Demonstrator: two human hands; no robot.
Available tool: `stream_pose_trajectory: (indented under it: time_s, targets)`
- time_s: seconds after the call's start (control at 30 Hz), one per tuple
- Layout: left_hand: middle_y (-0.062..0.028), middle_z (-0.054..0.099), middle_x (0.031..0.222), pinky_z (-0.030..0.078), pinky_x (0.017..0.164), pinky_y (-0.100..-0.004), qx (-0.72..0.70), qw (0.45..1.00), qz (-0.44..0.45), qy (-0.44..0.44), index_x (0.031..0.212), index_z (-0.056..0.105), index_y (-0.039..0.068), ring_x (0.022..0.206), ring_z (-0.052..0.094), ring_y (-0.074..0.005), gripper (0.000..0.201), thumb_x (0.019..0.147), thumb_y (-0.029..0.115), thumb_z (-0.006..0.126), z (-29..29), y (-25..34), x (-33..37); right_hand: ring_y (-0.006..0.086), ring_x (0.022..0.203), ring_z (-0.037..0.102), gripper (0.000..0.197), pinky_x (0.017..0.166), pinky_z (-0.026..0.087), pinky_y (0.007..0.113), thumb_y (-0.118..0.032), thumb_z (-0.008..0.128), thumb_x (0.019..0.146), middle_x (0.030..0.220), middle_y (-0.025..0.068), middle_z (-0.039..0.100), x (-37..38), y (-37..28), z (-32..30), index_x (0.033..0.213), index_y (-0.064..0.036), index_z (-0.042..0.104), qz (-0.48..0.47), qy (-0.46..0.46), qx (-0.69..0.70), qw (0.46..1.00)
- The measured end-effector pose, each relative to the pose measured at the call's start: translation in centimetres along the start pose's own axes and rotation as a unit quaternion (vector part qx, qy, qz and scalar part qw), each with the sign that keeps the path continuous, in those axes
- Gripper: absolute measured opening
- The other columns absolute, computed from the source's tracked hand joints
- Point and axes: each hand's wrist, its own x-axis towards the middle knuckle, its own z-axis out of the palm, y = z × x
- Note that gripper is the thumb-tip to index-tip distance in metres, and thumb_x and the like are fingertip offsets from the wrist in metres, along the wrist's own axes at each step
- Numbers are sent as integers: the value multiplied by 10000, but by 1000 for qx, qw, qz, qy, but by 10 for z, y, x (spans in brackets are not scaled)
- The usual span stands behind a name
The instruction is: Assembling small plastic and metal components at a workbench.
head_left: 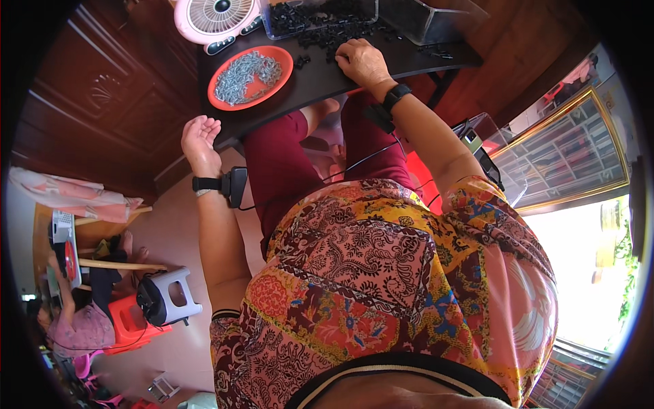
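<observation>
My left hand is off the left edge of the black table, palm side partly up. Its fingers are curled in, and whatever they may hold is hidden. My right hand rests at the table's front, beside a loose heap of small black plastic parts. Its fingers are bent and closed downward, so I cannot see what is under the fingertips. Between my hands, nearer the left, stands an orange-red plate of small silvery metal pieces, perhaps screws.
A pink-and-white fan stands at the back left. Behind the heap are a clear bin of black parts and another clear bin. A cable crosses my lap. Another person sits at far left near a grey stool.
</observation>
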Motion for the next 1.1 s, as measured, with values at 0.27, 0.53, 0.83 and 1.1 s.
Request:
stream_pose_trajectory:
  time_s: [0.27,0.53,0.83,1.1]
  targets:
    - [-103,637,842,534,733,-309,-6,1000,16,5,936,592,18,763,645,-215,145,885,146,548,5,2,-4,254,886,615,133,790,516,363,-220,616,796,847,51,649,-1,2,2,830,-112,686,-7,2,2,1000]
    - [-105,637,835,534,731,-308,11,1000,14,7,936,592,18,759,645,-216,141,875,139,553,6,2,-4,247,884,616,136,793,514,359,-229,613,796,851,45,656,-1,4,3,831,-118,683,-8,7,0,1000]
    - [-107,641,862,536,732,-301,44,999,14,11,974,591,7,783,648,-211,168,895,150,549,6,1,-2,247,879,616,131,790,512,352,-228,610,793,847,49,655,-2,1,1,821,-119,677,-10,15,-1,1000]
    - [-92,638,850,529,730,-297,58,998,8,21,970,593,18,774,640,-195,161,887,152,565,9,2,-3,235,893,606,116,785,512,347,-225,604,797,857,38,646,-4,-1,-2,809,-126,664,-8,10,2,1000]
